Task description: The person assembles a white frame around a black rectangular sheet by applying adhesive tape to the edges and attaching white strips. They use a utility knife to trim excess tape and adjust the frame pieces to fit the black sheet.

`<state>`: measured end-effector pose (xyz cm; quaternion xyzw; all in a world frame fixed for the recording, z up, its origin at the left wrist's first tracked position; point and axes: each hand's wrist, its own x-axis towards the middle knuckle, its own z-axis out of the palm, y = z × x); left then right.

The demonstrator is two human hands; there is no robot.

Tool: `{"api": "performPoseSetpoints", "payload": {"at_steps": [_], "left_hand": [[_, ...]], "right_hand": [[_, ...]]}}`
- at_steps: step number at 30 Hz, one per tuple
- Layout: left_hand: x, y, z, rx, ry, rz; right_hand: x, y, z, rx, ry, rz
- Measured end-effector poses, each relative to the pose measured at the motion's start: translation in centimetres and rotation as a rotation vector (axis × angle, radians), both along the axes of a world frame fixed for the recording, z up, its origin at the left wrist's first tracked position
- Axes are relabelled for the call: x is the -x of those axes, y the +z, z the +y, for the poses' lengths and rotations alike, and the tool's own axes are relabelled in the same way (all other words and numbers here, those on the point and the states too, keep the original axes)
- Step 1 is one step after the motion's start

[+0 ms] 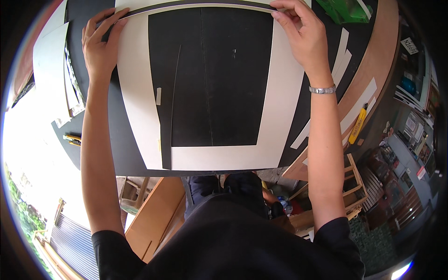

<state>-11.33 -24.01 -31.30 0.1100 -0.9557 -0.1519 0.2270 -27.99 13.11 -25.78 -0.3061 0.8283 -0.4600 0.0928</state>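
A white mat frame (214, 157) with a large rectangular opening lies flat on a black work surface (128, 144). Across its far side runs a long, narrow dark strip (198, 2). My left hand (103, 45) pinches the left end of this strip, and the fingers of my right hand (305, 39) close on its right end. Along the frame's left inner edge lies another dark strip (166, 128), pointing lengthwise toward me. A small off-white piece (158, 96) rests beside that second strip.
A yellow utility knife (358, 124) lies on a wooden board at the right, near white offcuts (342, 56). Another yellow-and-black cutter (73, 139) is by my left forearm. White sheets (51, 70) sit at the far left, a green plastic bag (344, 11) at the far right.
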Motion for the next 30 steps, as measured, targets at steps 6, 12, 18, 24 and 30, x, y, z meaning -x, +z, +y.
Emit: {"api": "performPoseSetpoints", "payload": {"at_steps": [6, 12, 18, 24, 30], "left_hand": [[-0.1, 0.5, 0.6, -0.028, 0.005, 0.003], [-0.2, 1.2, 0.2, 0.038, -0.128, 0.034], [0.4, 1.5, 1.2, 0.063, -0.094, 0.051], [0.1, 2.2, 1.6, -0.017, -0.019, -0.005], [0.2, 2.3, 1.7, -0.049, -0.018, -0.028]], "right_hand": [[-0.3, 0.6, -0.1, 0.001, 0.019, -0.02], [-0.3, -2.1, 0.5, -0.089, 0.053, 0.317], [-1.2, -1.9, -0.1, -0.093, -0.067, 0.288], [-1.2, -2.4, -0.4, -0.084, -0.071, 0.262], [-1.3, -2.3, -0.3, -0.108, -0.096, 0.255]]}}
